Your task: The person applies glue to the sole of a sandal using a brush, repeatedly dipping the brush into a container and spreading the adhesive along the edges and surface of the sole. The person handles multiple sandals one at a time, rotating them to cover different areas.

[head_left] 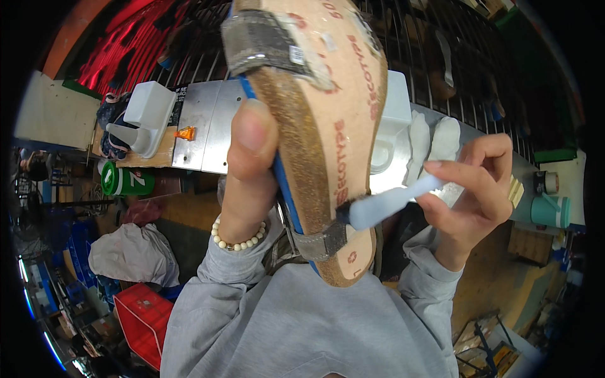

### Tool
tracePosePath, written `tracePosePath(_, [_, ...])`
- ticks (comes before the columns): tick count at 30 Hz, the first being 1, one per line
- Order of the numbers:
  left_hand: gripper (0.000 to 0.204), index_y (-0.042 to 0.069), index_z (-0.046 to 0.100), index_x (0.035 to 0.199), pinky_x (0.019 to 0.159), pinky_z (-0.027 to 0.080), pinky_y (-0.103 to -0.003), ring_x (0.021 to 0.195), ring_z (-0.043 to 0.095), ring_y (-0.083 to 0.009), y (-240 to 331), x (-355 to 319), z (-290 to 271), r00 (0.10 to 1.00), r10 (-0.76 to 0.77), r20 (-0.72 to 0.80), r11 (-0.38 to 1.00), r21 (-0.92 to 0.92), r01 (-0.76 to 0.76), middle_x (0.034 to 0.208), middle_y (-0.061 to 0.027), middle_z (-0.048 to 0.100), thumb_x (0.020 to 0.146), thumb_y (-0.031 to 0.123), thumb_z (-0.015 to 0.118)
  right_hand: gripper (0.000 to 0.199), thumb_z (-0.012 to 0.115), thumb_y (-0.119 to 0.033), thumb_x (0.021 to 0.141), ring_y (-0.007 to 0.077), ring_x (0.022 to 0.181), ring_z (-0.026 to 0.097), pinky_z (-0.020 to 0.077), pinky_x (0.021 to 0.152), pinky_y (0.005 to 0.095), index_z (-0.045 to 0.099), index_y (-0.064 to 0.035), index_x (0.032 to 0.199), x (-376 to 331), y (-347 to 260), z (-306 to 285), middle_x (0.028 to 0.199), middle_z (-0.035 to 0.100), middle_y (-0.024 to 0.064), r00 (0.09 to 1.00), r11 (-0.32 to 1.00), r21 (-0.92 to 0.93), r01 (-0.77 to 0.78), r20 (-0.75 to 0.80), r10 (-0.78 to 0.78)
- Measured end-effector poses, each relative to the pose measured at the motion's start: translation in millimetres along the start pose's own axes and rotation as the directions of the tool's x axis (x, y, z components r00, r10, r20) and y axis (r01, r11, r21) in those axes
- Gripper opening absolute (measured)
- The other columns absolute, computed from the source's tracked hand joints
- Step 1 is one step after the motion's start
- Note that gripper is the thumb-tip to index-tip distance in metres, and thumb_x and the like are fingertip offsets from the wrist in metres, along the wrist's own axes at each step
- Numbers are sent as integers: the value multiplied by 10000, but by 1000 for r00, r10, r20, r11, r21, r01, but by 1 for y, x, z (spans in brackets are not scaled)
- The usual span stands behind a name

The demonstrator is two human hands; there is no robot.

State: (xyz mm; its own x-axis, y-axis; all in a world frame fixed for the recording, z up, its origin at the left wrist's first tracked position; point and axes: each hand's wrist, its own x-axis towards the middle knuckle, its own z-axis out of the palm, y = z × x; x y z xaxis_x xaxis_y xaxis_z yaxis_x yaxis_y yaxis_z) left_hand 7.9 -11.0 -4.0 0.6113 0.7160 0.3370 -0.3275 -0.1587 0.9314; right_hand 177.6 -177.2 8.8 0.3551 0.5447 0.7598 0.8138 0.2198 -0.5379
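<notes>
My left hand (250, 145) is closed round a sandal on a blue shoe last, raised with its underside facing me. This sandal (343, 135) has a beige printed bottom, a brown cork-like edge and dark grey straps. Its wide end points away and its narrow end lies near my chest. The left thumb presses on the blue last; the other fingers are hidden behind it. My right hand (476, 189) pinches the pale handle of a small brush (387, 206). Its dark bristles touch the bottom just above the lower strap.
Behind the sandal is a metal-topped bench (208, 123) with a white dispenser-like container (148, 110), an orange packet (185, 133) and pale sole-shaped pieces (444, 140). Beyond it runs a barred rack (435, 63) holding shoes. A green tub (126, 179) and red crate (144, 321) stand left, a teal jug (551, 210) right.
</notes>
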Motion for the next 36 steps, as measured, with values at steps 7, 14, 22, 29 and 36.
tracePosePath(7, [889,-10,449,1398,936,517,-335,1110,629,-207,12,0,7,987,-79,138,994,-62,88,1261,-137,604,886,714,522,441,918,-353,480,151,756,427,290,637,275,802,-109,828,11,6,-12,829,392,4,978,995,-19,98,185,-93])
tracePosePath(14, [824,17,477,1394,967,512,-336,1122,634,-185,-16,-15,-17,953,-286,95,895,-329,301,1290,-132,612,945,708,456,361,931,-215,513,127,745,472,323,612,279,807,-116,837,-6,29,-22,808,453,-2,972,972,218,-86,233,34])
tracePosePath(22, [912,100,426,1495,1198,292,-515,1426,383,-264,8,-2,-71,951,162,-263,735,-611,-294,1531,-68,451,776,556,753,229,884,-244,666,183,775,496,324,723,341,766,-118,816,-66,86,-13,871,524,19,930,757,-645,-107,204,305])
tracePosePath(29, [1023,118,287,1554,1197,251,-640,1464,301,-361,-6,20,-62,889,399,-224,888,-146,-435,1595,-122,330,738,474,791,238,879,-267,665,195,782,489,310,748,357,768,-131,825,-97,95,-8,885,523,20,949,739,-653,-165,99,299])
tracePosePath(36, [755,80,288,1553,1144,398,-483,1383,429,-351,2,13,-30,773,576,-265,733,586,-344,1546,-202,361,911,212,663,203,850,-265,731,174,759,458,339,624,306,801,-89,822,-85,79,-5,839,401,23,830,804,-375,-462,136,541])
